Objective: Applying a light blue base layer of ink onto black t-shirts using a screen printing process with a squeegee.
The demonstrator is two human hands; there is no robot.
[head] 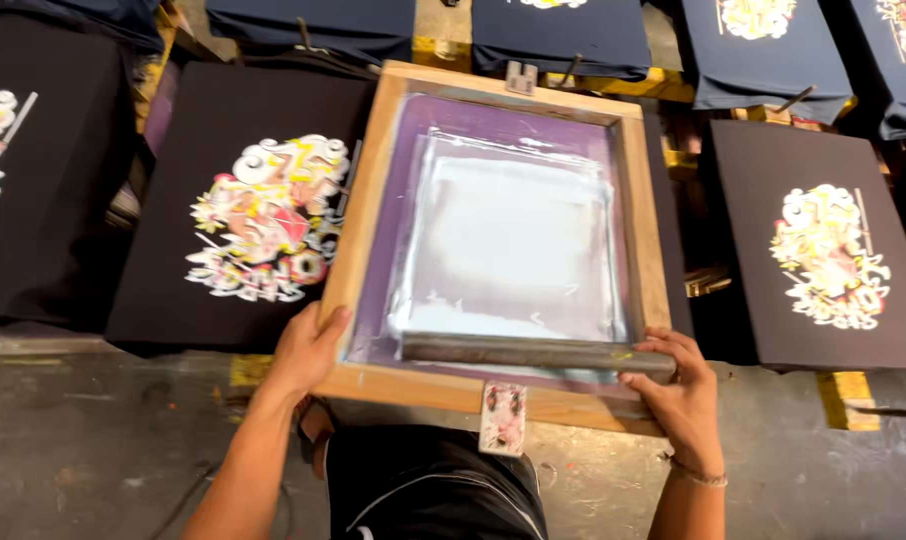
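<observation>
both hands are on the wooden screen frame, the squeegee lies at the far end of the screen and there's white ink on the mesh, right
Not quite. The squeegee lies at the near end of the screen, by the person's body, not the far end; the head view shows it. The rest holds: the left hand and right hand are on the wooden screen frame, and white ink covers the mesh.
</observation>
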